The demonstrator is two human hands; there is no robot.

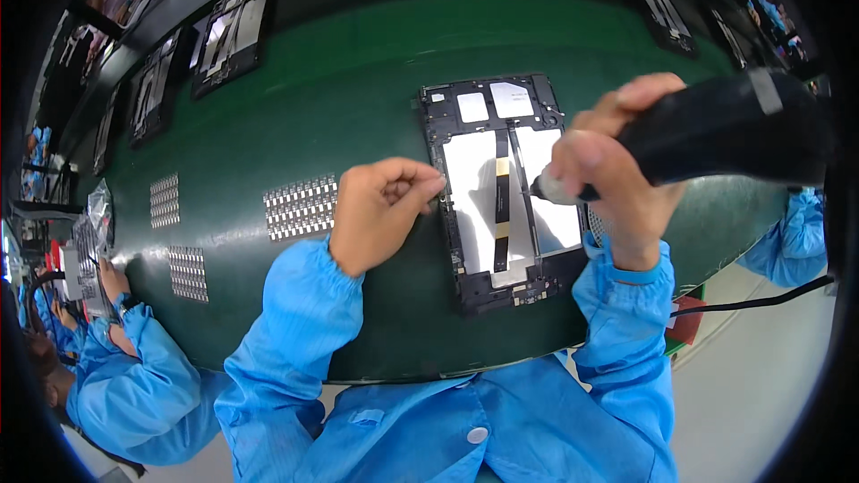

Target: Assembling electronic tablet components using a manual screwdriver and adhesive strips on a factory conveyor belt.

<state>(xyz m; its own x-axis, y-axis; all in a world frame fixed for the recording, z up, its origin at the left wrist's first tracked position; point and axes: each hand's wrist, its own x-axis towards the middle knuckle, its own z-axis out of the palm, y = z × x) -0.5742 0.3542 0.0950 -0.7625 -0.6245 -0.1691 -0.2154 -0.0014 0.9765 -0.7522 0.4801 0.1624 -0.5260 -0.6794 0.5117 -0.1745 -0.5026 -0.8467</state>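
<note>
Blue sleeves [295, 322] of the person's work coat come up from the lower edge, one on each side of the chest. From them the two hands reach onto a green conveyor belt [358, 89].

On the belt, between the hands, lies an opened tablet frame [501, 192], black at its border, with pale plates inside and a narrow flat cable running down its middle.

The left hand [380, 210] is curled, its fingers folded in toward the palm; the fingertips [428, 186] are pinched together and they touch the left border of the frame. Whether something small is held in the pinch I cannot tell.

The right hand [613, 188] is closed firmly around a black electric screwdriver [725, 130], and all fingers are wrapped around its body. The tip of the tool points down to the right plate of the frame, close beside the cable.

To the left of the left hand, sheets of small parts [300, 206] lie in rows on the belt, apart from the frame. More frames [231, 36] lie farther along the belt. At the left edge another worker's hand [112, 279] rests on the belt.
</note>
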